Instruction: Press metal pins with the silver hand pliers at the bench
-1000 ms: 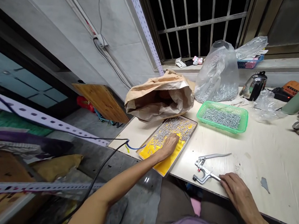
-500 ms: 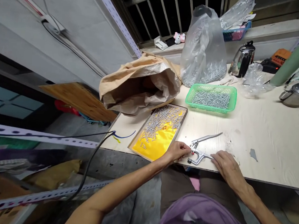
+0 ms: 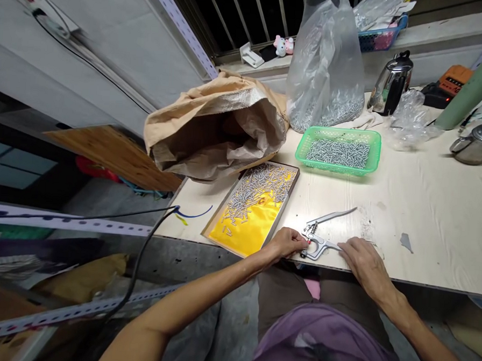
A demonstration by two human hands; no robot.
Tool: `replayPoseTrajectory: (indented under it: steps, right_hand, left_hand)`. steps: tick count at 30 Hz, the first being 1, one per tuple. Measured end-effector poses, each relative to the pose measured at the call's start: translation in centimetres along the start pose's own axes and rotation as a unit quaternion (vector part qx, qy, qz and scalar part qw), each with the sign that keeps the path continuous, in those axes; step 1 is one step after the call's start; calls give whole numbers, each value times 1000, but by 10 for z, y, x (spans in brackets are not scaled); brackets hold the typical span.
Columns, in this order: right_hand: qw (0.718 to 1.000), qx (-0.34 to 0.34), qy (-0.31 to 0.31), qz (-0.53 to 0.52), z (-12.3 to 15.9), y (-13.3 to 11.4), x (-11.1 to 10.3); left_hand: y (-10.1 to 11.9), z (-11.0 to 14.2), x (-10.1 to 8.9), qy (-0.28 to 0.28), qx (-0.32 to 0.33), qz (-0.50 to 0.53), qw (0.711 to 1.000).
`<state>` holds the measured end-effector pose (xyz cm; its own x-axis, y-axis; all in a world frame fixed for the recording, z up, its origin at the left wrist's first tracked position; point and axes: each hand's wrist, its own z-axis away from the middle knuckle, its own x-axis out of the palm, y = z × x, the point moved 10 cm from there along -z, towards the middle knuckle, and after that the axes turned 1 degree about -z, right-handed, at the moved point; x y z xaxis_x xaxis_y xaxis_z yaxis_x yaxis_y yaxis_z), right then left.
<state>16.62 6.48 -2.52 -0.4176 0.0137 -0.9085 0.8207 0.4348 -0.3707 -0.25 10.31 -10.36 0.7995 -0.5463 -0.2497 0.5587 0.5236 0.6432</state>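
Observation:
A pair of silver snap-fastener pliers (image 3: pixel 321 248) lies at the table's front edge, handles spread, with a spring and a small red part by the jaw. My left hand (image 3: pixel 286 243) is at the jaw end, thumb and fingertips pinched together; whatever is between them is too small to make out. At the other end, the fingers of my right hand (image 3: pixel 362 261) close on the tip of the lower handle. Left of the pliers, a shallow tray (image 3: pixel 249 232) with a yellow cloth lining holds many small metal pins, heaped toward its far end.
Behind the pliers stands a green plastic basket (image 3: pixel 337 169) of similar metal pieces. An open brown paper sack (image 3: pixel 215 130) leans beyond the tray, beside a clear plastic bag (image 3: pixel 328 66) of metal parts. A kettle (image 3: pixel 392 83), green flask (image 3: pixel 470 90) and metal cup (image 3: pixel 479 144) stand at right.
The view has shifted slightly, so the table things sit a little higher and further left. My left fingertips remain at the jaw and my right hand remains at the handle.

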Motion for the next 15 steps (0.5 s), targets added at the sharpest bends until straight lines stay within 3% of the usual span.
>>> replayPoseTrajectory:
  steps: [10, 15]
  right_hand:
    - [1000, -6, 0, 12, 0, -4, -2]
    - [1000, -4, -17, 25, -8, 10, -4]
  left_hand:
    - [-8, 3, 3, -10, -21, -21, 1000]
    - [-7, 7, 7, -25, -12, -34, 999]
